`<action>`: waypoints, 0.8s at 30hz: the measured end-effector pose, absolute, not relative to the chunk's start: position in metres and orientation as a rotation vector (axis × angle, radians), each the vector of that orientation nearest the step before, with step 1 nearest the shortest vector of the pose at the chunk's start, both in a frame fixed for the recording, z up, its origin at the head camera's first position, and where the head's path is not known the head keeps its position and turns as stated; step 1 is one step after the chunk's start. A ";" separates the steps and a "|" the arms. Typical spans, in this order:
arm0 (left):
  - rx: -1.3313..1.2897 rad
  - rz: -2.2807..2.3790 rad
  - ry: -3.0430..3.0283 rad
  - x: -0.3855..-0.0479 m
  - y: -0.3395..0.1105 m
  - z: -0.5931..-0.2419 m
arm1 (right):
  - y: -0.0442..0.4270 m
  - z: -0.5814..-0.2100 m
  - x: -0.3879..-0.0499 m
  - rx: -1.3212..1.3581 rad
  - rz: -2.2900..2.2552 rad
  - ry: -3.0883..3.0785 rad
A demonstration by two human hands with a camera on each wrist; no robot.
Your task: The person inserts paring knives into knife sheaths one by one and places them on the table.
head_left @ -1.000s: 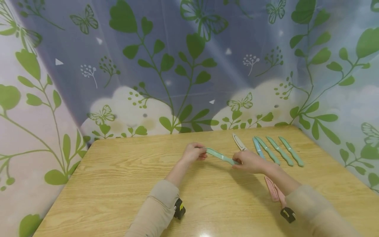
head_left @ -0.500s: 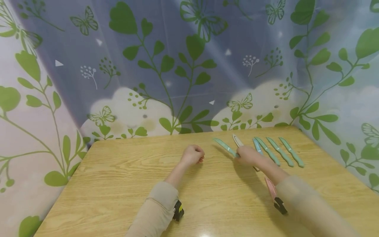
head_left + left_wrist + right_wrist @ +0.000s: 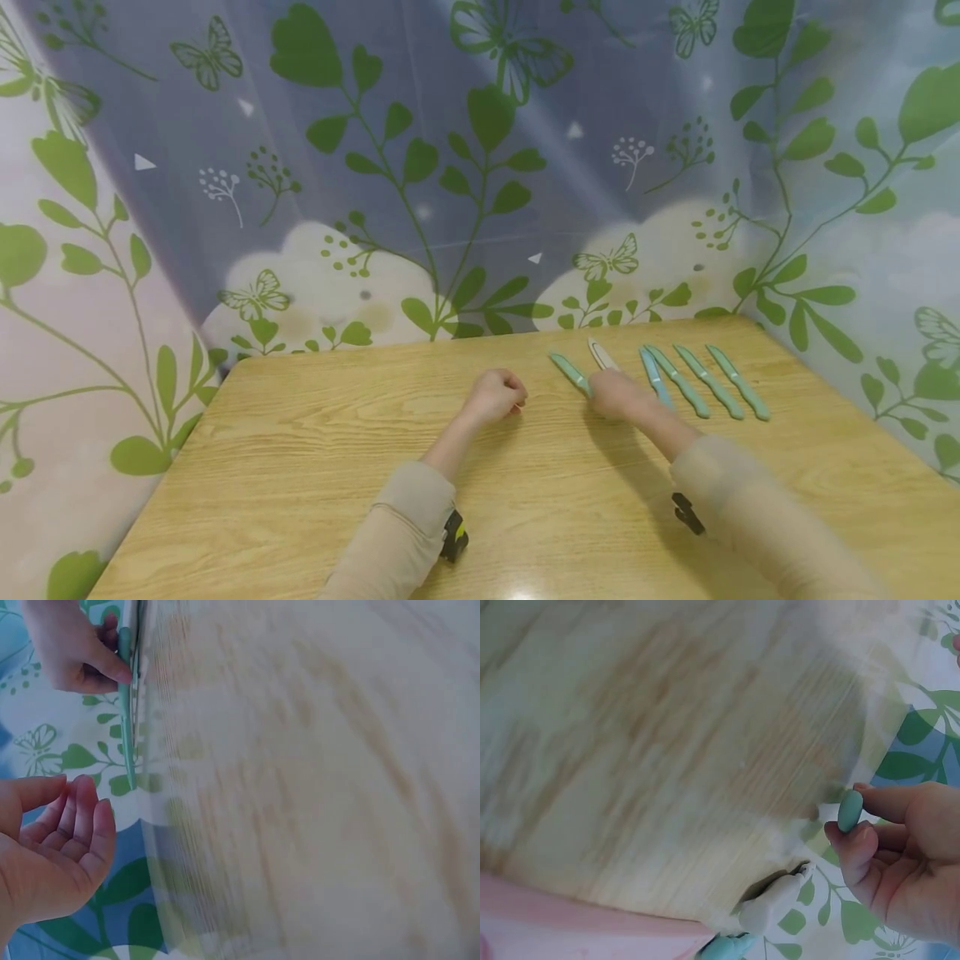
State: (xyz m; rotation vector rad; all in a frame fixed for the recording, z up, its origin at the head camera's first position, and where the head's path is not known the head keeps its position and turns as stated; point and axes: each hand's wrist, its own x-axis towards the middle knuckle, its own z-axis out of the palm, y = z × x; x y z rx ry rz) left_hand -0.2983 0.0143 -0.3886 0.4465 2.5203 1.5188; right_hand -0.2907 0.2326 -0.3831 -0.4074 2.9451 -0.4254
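In the head view my right hand (image 3: 617, 395) pinches the handle end of a green knife (image 3: 568, 372), its tip pointing to the back left. The right wrist view shows the handle end (image 3: 850, 811) between thumb and fingers. Just right of that knife lies a white knife (image 3: 602, 355), partly hidden by the hand. My left hand (image 3: 497, 395) is to the left, apart from the knife, fingers loosely curled around nothing. In the left wrist view, the green knife (image 3: 126, 727) appears just beyond the left fingers (image 3: 79, 817).
Right of my right hand lie a blue knife (image 3: 654, 375) and three green knives (image 3: 708, 382) in a slanted row. A pink object (image 3: 592, 922) fills the lower left of the right wrist view. The wooden table (image 3: 315, 433) meets a leaf-patterned curtain (image 3: 390, 167) behind.
My left hand has let go of the green knife's tip. My right hand has carried the knife toward the table's back, turning its tip away, beside the white knife.
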 end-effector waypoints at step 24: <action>0.531 1.404 2.517 -0.292 0.031 -0.388 | 0.242 -0.384 -0.286 -0.498 -0.399 2.933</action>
